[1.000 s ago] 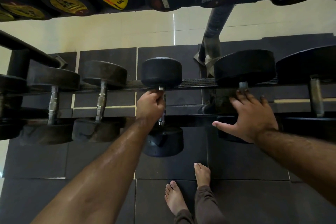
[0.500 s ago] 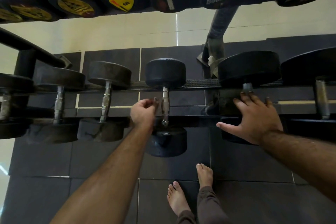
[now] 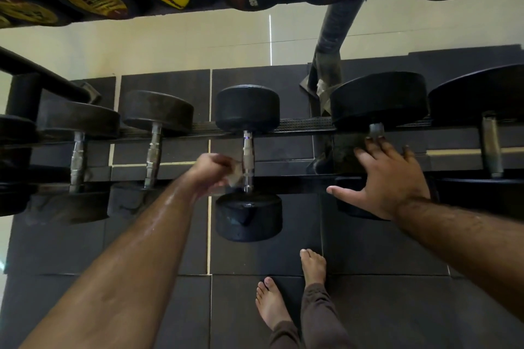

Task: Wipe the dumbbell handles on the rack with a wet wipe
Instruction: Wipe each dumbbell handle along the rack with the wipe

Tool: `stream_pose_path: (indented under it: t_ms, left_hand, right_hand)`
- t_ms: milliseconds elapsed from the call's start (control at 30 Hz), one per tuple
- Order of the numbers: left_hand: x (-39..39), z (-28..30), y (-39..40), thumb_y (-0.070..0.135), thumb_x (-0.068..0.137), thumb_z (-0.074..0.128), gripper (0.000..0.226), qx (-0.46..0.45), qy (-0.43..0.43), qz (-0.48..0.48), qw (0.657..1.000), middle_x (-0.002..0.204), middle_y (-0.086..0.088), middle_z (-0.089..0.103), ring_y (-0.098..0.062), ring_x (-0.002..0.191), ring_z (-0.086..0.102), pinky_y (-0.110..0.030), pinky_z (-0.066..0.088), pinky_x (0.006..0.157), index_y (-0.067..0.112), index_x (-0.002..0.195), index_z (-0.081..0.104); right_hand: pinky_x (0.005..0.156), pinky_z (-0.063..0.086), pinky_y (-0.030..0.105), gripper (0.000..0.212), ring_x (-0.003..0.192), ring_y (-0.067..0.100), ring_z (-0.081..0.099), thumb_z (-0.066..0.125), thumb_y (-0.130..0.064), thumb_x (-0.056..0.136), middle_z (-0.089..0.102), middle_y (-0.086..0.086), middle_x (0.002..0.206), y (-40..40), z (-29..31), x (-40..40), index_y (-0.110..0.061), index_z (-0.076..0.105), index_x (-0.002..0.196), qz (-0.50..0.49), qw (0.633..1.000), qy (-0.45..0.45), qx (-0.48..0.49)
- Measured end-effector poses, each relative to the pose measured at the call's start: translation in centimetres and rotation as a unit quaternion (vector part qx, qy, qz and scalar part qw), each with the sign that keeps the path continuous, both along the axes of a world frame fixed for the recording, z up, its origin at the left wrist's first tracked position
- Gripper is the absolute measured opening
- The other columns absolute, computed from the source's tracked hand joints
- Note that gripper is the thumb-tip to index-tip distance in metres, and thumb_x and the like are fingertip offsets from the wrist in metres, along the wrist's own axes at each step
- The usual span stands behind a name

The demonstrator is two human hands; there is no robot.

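- Since the earlier frames, left hand (image 3: 211, 171) has drawn back off the chrome handle (image 3: 247, 160) of the centre dumbbell (image 3: 248, 161) and now sits just beside it at 9 o'clock; motion blur obscures the fingers
- Left hand: fingers curled, pinching a pale wet wipe (image 3: 234, 176); wipe edge lies against or just beside the handle, contact cannot be told
- Right hand (image 3: 388, 176): fingers straight and spread, palm down, resting on the next dumbbell (image 3: 378, 110) at 3 o'clock of centre; fingertips near its handle stub
- Rack rail (image 3: 306, 123): carries the far heads of the lower-tier row; further dumbbells at 9 o'clock
- Upper tier: row of dumbbell heads at 12 o'clock
- Bare feet (image 3: 283, 295) at 6 o'clock on dark floor mats (image 3: 255, 306)
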State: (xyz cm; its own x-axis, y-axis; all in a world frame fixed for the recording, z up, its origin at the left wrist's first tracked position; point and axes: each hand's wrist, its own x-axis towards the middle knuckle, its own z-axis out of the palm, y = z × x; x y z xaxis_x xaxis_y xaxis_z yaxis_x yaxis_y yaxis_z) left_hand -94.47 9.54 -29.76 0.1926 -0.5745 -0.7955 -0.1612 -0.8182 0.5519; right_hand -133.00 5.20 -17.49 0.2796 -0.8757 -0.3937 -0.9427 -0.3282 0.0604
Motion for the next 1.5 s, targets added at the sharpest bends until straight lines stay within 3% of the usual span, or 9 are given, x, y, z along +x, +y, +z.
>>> stream_pose_path:
  t_ms: [133, 267, 367, 533, 667, 800, 967, 1267, 1500]
  left_hand:
    - [-1.7, 0.0, -3.2, -0.016, 0.097, 0.051, 0.029, -0.083, 0.195, 0.2, 0.957, 0.096, -0.012, 0.074, -0.016, 0.073, 0.074, -0.027, 0.062, 0.068, 0.004, 0.108, 0.068]
    - [-2.0, -0.6, -2.9, -0.024, 0.093, 0.035, 0.044, 0.035, 0.254, 0.047, 0.965, 0.099, -0.017, 0.073, -0.023, 0.083, 0.074, -0.033, 0.065, 0.075, -0.002, 0.114, 0.067]
    - [1.1, -0.5, -2.1, -0.021, 0.092, 0.048, 0.036, 0.1, 0.111, -0.084, 0.985, 0.085, -0.013, 0.071, -0.018, 0.071, 0.069, -0.032, 0.06, 0.066, 0.003, 0.103, 0.073]
    - [-0.2, 0.5, -4.4, -0.023, 0.093, 0.045, 0.036, -0.057, 0.127, 0.119, 0.983, 0.09, -0.013, 0.071, -0.022, 0.076, 0.068, -0.032, 0.06, 0.067, 0.002, 0.098, 0.069]
    - [-2.0, 0.7, -3.5, -0.023, 0.094, 0.037, 0.044, 0.06, 0.219, -0.028, 0.973, 0.1, -0.017, 0.075, -0.023, 0.085, 0.075, -0.031, 0.063, 0.075, 0.002, 0.109, 0.07]
    - [2.2, 1.3, -2.0, -0.02, 0.094, 0.051, 0.035, 0.15, 0.148, -0.146, 0.967, 0.101, -0.017, 0.074, -0.022, 0.087, 0.076, -0.03, 0.062, 0.076, 0.002, 0.109, 0.073]
    - [0.3, 2.4, -2.8, -0.022, 0.095, 0.048, 0.03, 0.035, 0.105, 0.024, 0.994, 0.089, -0.017, 0.069, -0.015, 0.068, 0.072, -0.025, 0.061, 0.064, 0.0, 0.1, 0.068]
    - [0.1, 5.7, -2.1, -0.013, 0.083, 0.066, 0.03, -0.028, -0.117, -0.16, 0.98, 0.082, -0.005, 0.078, -0.02, 0.076, 0.074, -0.031, 0.058, 0.067, 0.013, 0.086, 0.08]
    - [-6.6, 4.1, -2.6, 0.0, 0.08, 0.069, 0.016, -0.297, -0.422, -0.403, 0.756, 0.09, -0.01, 0.069, -0.035, 0.084, 0.064, -0.04, 0.057, 0.068, 0.013, 0.089, 0.075]
  right_hand:
    - [0.128, 0.022, 0.062, 0.132, 0.162, 0.025, 0.023, 0.016, -0.113, 0.064, 0.033, 0.003, 0.173, 0.0, 0.1, 0.1, -0.026, 0.049, 0.158, -0.005, 1.0, 0.0, -0.003]
    - [0.128, 0.021, 0.062, 0.132, 0.162, 0.026, 0.024, 0.015, -0.113, 0.064, 0.035, 0.004, 0.172, 0.0, 0.0, 0.0, -0.025, 0.05, 0.157, -0.005, 1.0, -0.002, -0.002]
    - [0.129, 0.021, 0.061, 0.131, 0.163, 0.025, 0.021, 0.017, -0.113, 0.064, 0.033, 0.003, 0.174, 0.0, 0.0, -0.1, -0.026, 0.049, 0.158, -0.004, 1.0, -0.004, 0.004]
    - [0.128, 0.022, 0.062, 0.133, 0.163, 0.025, 0.022, 0.015, -0.113, 0.064, 0.034, 0.004, 0.173, 0.0, 0.1, -0.2, -0.025, 0.049, 0.157, -0.001, 1.0, -0.003, 0.004]
    - [0.128, 0.023, 0.062, 0.133, 0.163, 0.026, 0.022, 0.013, -0.113, 0.064, 0.034, 0.005, 0.173, -0.1, 0.1, -0.1, -0.025, 0.051, 0.156, 0.001, 1.0, 0.001, 0.003]
    - [0.127, 0.023, 0.062, 0.134, 0.162, 0.026, 0.023, 0.014, -0.114, 0.064, 0.034, 0.005, 0.173, 0.0, 0.1, -0.1, -0.025, 0.05, 0.157, 0.001, 1.0, -0.004, 0.006]
    - [0.128, 0.023, 0.062, 0.135, 0.163, 0.026, 0.022, 0.013, -0.114, 0.062, 0.032, 0.005, 0.174, -0.1, 0.2, -0.1, -0.025, 0.049, 0.157, 0.0, 1.0, -0.004, 0.012]
    - [0.127, 0.025, 0.062, 0.13, 0.162, 0.027, 0.024, 0.018, -0.112, 0.065, 0.033, 0.004, 0.173, -0.1, 0.3, -0.1, -0.025, 0.052, 0.155, 0.001, 1.0, -0.007, 0.006]
    - [0.127, 0.025, 0.061, 0.129, 0.161, 0.027, 0.026, 0.019, -0.113, 0.064, 0.035, 0.003, 0.172, -0.2, 0.4, -0.1, -0.026, 0.055, 0.153, 0.002, 1.0, -0.004, 0.008]
